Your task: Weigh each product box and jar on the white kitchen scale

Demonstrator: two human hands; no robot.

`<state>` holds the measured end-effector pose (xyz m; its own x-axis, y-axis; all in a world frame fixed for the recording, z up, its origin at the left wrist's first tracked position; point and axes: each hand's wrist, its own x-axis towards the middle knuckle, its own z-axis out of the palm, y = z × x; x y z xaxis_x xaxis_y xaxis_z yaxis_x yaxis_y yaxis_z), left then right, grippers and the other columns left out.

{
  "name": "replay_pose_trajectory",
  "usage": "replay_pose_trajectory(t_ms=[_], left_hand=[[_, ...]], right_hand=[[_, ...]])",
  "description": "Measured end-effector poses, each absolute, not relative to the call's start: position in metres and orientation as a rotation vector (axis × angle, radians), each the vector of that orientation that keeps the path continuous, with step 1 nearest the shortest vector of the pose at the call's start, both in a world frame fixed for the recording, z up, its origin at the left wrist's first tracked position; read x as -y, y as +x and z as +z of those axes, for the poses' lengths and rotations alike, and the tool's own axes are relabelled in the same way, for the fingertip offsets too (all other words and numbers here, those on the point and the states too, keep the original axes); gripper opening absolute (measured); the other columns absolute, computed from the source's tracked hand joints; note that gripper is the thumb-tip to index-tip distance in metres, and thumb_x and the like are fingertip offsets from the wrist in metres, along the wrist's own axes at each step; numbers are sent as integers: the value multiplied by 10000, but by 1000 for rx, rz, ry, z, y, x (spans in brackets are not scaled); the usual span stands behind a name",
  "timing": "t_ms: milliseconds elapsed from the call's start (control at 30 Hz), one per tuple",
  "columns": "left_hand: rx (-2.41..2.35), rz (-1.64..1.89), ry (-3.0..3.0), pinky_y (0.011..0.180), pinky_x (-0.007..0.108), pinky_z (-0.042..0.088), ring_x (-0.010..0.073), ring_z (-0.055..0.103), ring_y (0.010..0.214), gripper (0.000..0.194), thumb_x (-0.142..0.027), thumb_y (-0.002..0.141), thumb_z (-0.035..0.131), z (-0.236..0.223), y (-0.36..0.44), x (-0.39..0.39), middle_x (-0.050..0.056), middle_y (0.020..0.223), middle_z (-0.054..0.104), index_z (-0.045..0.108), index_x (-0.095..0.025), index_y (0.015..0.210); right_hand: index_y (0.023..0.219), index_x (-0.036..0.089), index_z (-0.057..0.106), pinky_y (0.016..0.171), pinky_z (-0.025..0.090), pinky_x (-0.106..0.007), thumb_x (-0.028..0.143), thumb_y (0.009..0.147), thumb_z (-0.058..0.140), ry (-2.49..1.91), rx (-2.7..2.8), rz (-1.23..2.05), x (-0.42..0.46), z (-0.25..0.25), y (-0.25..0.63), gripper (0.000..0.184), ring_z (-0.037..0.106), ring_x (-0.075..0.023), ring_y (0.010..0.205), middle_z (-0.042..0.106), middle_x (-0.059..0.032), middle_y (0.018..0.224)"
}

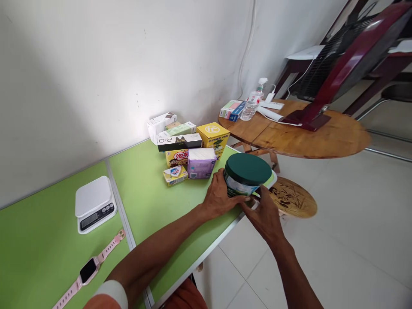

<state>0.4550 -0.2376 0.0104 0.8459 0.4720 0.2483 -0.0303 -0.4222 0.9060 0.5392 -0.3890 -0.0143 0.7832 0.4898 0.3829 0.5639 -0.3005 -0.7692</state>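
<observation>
A round tub with a dark green lid [248, 168] stands at the right end of the green folding table [189, 214]. My left hand [220, 195] grips its left side, the thumb along the front near the base. From the front right, my right hand [264, 212] is wrapped round the tub's lower edge, its fingers partly hidden. Close by on the left are a purple tissue pack [201, 165], a yellow soap box [175, 175] and a yellow cube-shaped box [213, 136]. Behind them lies a long black-and-white box [179, 142].
A white kitchen scale [95, 204] and a pink-strapped watch [88, 271] lie on the table's left half. Beyond its right end are a round wooden table [341, 137] with a water bottle [252, 105] and dark red fan [347, 64], plus a wooden stool [294, 197].
</observation>
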Motion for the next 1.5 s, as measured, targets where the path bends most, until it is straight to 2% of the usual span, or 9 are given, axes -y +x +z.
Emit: replay_pose_trajectory(t_ms=[167,400,667,867,1033,1133,1233,1367,1500], left_hand=[[-328,558,1960,1312,656,369,458,461,1545,980,-561,877,801,11,464,228,266,1598,469,317,-182,1640],[-214,506,2047,1302,669,399,445,468,1563,963,-554,923,746,8,419,221,245,1662,456,283,-219,1698],[-205,674,2108,1094,559,603,335,676,1281,648,-427,1005,682,13,363,194,160,1383,656,451,-252,1585],[-319,984,2149,1067,496,612,297,670,1271,504,-357,1038,628,31,353,161,159,1373,654,496,-229,1507],[-386,956,2224,1303,599,405,385,493,1522,691,-357,977,666,54,379,138,250,1567,523,406,-139,1579],[-447,746,2228,1354,644,295,442,386,1601,875,-350,903,728,60,398,134,310,1652,422,322,-86,1631],[-469,612,2184,1364,664,253,462,328,1635,984,-334,838,780,60,412,136,299,1690,376,281,-119,1658],[-487,566,2180,1355,657,276,474,328,1630,1042,-349,753,868,65,417,138,262,1678,383,330,-174,1628],[-479,403,2243,1229,640,464,462,548,1439,941,-352,675,955,74,405,146,237,1513,498,487,-163,1470]], right_hand=[[1448,183,544,999,618,-635,744,834,742,-1940,771,-148,365,-22,569,854,720,-405,1184,695,-236,1373],[1437,156,554,1098,539,-653,818,790,758,-1894,759,-188,329,-26,588,949,647,-422,1268,671,-236,1367],[1468,129,497,1124,460,-703,728,852,683,-1975,642,-289,315,-29,569,879,548,-459,1325,606,-258,1380],[1411,154,541,1093,513,-627,517,964,620,-1926,618,-412,301,-25,507,582,626,-389,1214,641,-217,1282],[1461,166,568,1093,542,-623,586,966,596,-1867,761,-157,267,-25,496,650,656,-394,1276,676,-237,1393],[1428,150,608,1139,507,-645,606,940,580,-1850,792,-57,255,-22,502,669,649,-402,1312,681,-253,1432],[1383,142,629,1105,535,-635,643,902,600,-1820,737,50,257,-16,504,696,699,-401,1239,708,-258,1406],[1319,162,645,1004,603,-573,669,832,680,-1797,647,168,274,-6,501,704,775,-378,1085,777,-225,1282],[1204,189,675,871,638,-504,701,758,719,-1901,603,149,300,3,494,680,802,-365,966,806,-206,1214]])
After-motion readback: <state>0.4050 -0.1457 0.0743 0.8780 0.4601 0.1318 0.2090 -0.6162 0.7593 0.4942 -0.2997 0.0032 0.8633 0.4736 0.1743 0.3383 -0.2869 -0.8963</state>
